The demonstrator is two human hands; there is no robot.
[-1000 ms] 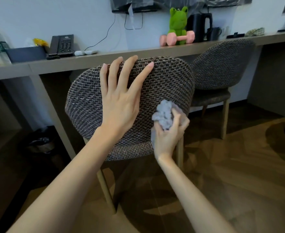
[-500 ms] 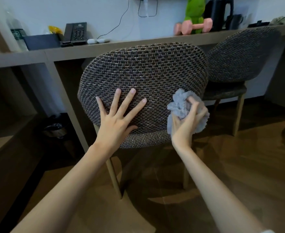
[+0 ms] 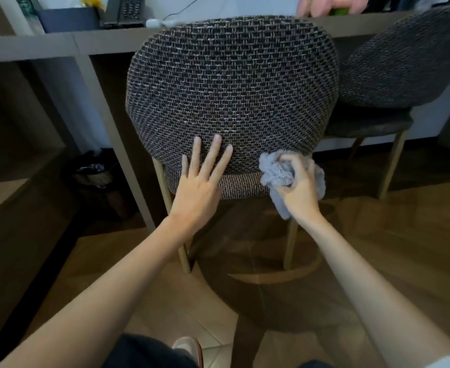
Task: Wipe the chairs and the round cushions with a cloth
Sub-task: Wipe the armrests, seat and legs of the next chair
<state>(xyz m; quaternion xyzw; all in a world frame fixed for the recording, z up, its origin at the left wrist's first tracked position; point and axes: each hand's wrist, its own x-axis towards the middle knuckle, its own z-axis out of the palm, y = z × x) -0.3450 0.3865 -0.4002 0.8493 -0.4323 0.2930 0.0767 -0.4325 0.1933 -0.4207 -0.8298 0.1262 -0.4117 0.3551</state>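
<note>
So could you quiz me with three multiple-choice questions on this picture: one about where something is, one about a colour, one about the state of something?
1. Where is the cloth on the near chair?
A. top edge of the backrest
B. lower right of the backrest
C. on the seat

2. What colour is the cloth?
A. light grey-blue
B. red
C. yellow

3. How is the left hand?
A. clenched in a fist
B. gripping a chair leg
C. open, fingers spread flat on the backrest

Answers:
1. B: the right hand presses the cloth where the backrest's lower right meets the seat edge.
2. A: the bunched fabric shows pale grey-blue against the dark weave.
3. C: its fingers lie spread on the woven back and hold nothing.
</note>
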